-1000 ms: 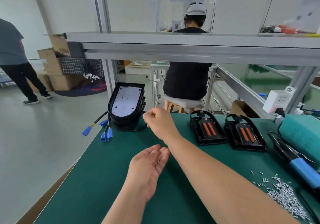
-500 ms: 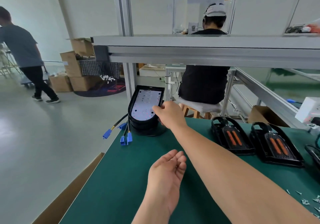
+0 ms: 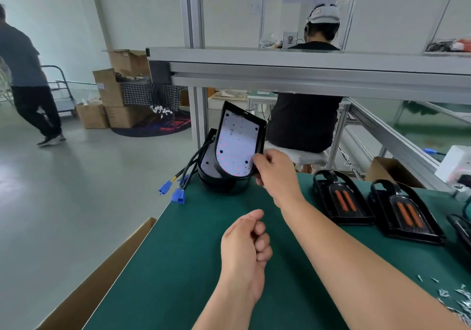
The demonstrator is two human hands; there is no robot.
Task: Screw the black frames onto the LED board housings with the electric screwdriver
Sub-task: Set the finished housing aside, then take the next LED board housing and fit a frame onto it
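My right hand (image 3: 275, 174) pinches the near right edge of a black LED board housing (image 3: 237, 143) with a white dotted board, tilted up off a stack of like housings (image 3: 219, 176) at the far left corner of the green mat. Black cables with blue connectors (image 3: 175, 192) hang from the stack over the table edge. My left hand (image 3: 244, 250) hovers over the mat in a loose fist, holding nothing. Two black frames with orange strips (image 3: 342, 199) (image 3: 405, 212) lie on the right. No electric screwdriver is visible.
Loose small screws (image 3: 456, 301) lie at the lower right. An aluminium shelf rail (image 3: 305, 72) crosses overhead. A cardboard panel (image 3: 102, 273) leans at the table's left edge. One person sits behind the bench; another walks at far left.
My right hand reached the stack, took the top housing and tilted it upward. My left hand's fingers curled from open into a loose fist. The view shifted left.
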